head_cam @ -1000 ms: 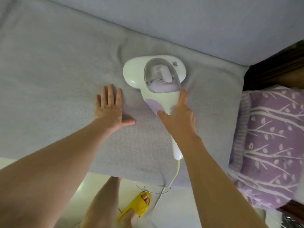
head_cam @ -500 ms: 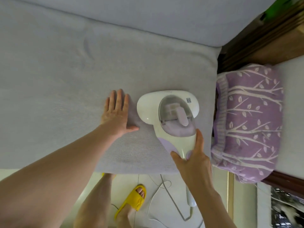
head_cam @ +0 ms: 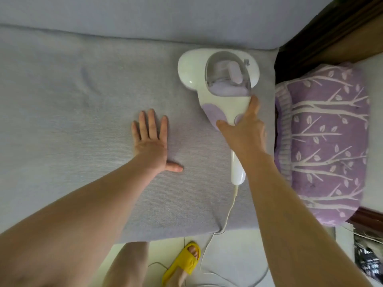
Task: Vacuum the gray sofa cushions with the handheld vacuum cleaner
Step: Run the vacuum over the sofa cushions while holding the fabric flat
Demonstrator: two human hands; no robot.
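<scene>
Two hands are on the gray sofa cushion (head_cam: 72, 121). The right hand (head_cam: 244, 129) wraps around the handle of the white and purple handheld vacuum cleaner (head_cam: 219, 79), which sits near the cushion's back right corner. The left hand (head_cam: 151, 141) lies flat with fingers spread. A small label on the vacuum is too blurry to read. A purple pillow (head_cam: 323, 141) lies beside the cushion.

The handheld vacuum cleaner (head_cam: 219, 83) is glossy white plastic with matt lilac patches and a clear, smooth dust cup (head_cam: 227, 73). The gray sofa cushion (head_cam: 83, 112) is finely woven matt cloth. The purple pillow (head_cam: 323, 141) at right looks fuzzy. The yellow slipper (head_cam: 183, 261) looks rubbery, beside smooth floor tile (head_cam: 232, 255).
</scene>
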